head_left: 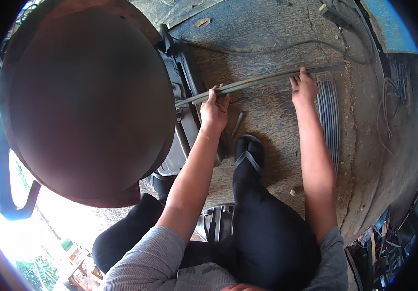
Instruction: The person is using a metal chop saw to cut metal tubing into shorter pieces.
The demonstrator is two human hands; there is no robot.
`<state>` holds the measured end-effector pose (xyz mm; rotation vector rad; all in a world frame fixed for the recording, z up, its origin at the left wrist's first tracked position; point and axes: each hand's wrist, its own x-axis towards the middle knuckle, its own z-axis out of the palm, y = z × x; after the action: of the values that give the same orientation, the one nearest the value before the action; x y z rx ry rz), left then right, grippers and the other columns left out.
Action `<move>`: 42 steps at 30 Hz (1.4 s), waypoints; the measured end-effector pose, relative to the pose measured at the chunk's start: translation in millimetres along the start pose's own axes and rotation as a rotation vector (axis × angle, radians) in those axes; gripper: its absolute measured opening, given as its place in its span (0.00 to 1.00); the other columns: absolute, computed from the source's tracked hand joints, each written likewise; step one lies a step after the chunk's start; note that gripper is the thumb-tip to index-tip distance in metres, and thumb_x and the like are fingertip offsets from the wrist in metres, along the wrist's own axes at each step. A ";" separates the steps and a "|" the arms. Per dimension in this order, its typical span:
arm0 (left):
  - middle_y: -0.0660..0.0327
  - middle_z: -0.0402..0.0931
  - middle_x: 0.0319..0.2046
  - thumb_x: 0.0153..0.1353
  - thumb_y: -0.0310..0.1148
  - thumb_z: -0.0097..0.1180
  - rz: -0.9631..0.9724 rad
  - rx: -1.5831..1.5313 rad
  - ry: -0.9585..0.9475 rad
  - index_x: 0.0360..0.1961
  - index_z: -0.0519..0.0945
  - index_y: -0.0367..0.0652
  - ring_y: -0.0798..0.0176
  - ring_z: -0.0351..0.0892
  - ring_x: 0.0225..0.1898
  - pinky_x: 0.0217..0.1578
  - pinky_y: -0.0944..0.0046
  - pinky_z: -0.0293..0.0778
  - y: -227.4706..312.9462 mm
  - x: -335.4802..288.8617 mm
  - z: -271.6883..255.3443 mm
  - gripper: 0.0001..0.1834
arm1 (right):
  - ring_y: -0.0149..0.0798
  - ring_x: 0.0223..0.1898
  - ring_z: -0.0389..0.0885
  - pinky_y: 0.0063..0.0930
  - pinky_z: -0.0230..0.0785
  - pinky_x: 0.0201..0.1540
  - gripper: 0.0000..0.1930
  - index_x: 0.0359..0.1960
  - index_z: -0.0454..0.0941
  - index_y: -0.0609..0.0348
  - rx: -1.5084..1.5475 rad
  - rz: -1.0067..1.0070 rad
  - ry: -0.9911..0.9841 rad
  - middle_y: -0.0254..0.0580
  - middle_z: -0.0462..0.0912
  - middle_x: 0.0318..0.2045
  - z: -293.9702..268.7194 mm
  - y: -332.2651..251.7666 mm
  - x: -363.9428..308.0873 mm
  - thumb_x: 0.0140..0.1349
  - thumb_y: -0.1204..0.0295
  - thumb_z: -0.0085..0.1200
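My left hand [214,114] is closed round a bundle of long, thin metal bars [255,83], near its left end. Farther along, my right hand [305,89] grips the same bars, thumb on top. The bars lie slightly slanted, their right end higher in the picture. Their left end reaches over the dark metal base [188,72] of a bench machine, where a large, dark round part [87,102] hides some of it. That part is blurred, with a looped handle [12,211] at its lower left. A neat row of grey metal rods [329,126] lies beneath my right forearm.
A short metal piece [238,123] lies on the worn floor [267,114] near my sandalled foot [249,154]. A cable [267,50] runs across behind the bars. Another ribbed metal part [217,220] sits between my legs. Thin wires [386,111] lie at the right.
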<state>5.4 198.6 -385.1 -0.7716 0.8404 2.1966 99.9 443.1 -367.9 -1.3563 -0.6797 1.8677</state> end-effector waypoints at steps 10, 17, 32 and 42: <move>0.57 0.74 0.45 0.66 0.33 0.43 0.022 0.015 0.022 0.43 0.70 0.40 0.61 0.75 0.46 0.43 0.61 0.77 5.1 -2.0 -5.5 0.10 | 0.38 0.43 0.77 0.38 0.71 0.48 0.07 0.40 0.72 0.62 -0.021 -0.013 -0.001 0.44 0.78 0.38 5.5 3.9 -12.5 0.62 0.74 0.49; 0.57 0.73 0.46 0.66 0.34 0.43 0.017 0.005 -0.018 0.44 0.70 0.41 0.60 0.75 0.46 0.44 0.62 0.76 6.1 -2.6 -6.3 0.10 | 0.38 0.45 0.76 0.37 0.70 0.49 0.08 0.41 0.71 0.62 -0.006 0.003 0.002 0.44 0.77 0.40 6.6 7.4 -11.1 0.63 0.74 0.49; 0.56 0.73 0.46 0.66 0.35 0.45 0.024 0.013 0.021 0.45 0.69 0.40 0.60 0.75 0.46 0.44 0.62 0.77 4.6 -2.7 -4.2 0.11 | 0.39 0.50 0.71 0.38 0.62 0.56 0.14 0.49 0.67 0.59 0.074 -0.015 -0.040 0.42 0.75 0.44 6.3 16.4 -20.7 0.64 0.70 0.48; 0.54 0.74 0.45 0.66 0.34 0.43 0.018 -0.023 0.036 0.42 0.69 0.38 0.57 0.75 0.46 0.45 0.60 0.78 4.9 -2.8 -2.5 0.10 | 0.46 0.53 0.72 0.44 0.63 0.55 0.14 0.48 0.66 0.58 0.063 0.078 -0.182 0.43 0.74 0.48 11.5 31.4 -37.9 0.63 0.69 0.49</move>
<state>4.2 192.9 -383.0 -0.8196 0.8434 2.2179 88.4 393.9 -366.5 -1.1979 -0.6608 2.0758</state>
